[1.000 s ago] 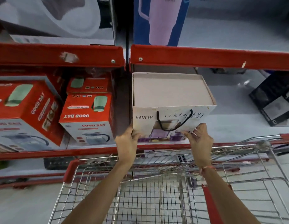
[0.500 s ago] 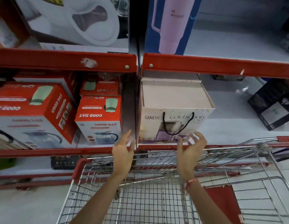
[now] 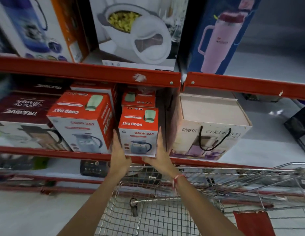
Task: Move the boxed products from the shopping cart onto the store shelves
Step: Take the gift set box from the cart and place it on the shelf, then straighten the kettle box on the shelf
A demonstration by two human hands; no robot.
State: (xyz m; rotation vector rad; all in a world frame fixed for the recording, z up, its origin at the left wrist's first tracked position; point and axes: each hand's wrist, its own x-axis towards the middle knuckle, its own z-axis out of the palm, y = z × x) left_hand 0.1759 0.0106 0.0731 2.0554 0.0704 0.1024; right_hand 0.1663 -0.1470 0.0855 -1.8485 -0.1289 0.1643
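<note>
At the front edge of the middle shelf (image 3: 90, 155): a small red and white box (image 3: 139, 132) marked GOOD DAY stands upright, with a kettle picture on its front face.
Left hand (image 3: 118, 156): it lies flat against the left side of the small box, fingers straight and pointing up, thumb under the lower corner.
Right hand (image 3: 161, 155): it presses the right side of the same box, fingers stretched upward, palm near the bottom corner; a red thread is around the wrist.
Grip: the box is squeezed between both open palms; no finger curls around it.
Left neighbour: a bigger GOOD DAY box (image 3: 82, 121) stands just beside, turned at an angle.
Behind: another red box (image 3: 139, 98) of the same kind, partly hidden.
Right neighbour: a pale carton (image 3: 209, 125) with the word GANESH and a black cord handle, at the front edge of the next shelf section.
Below: the wire shopping cart (image 3: 165, 217), its basket near the shelf; I cannot tell what lies inside.
Upper shelf: a blue box (image 3: 221, 34) with a pink tumbler picture.
</note>
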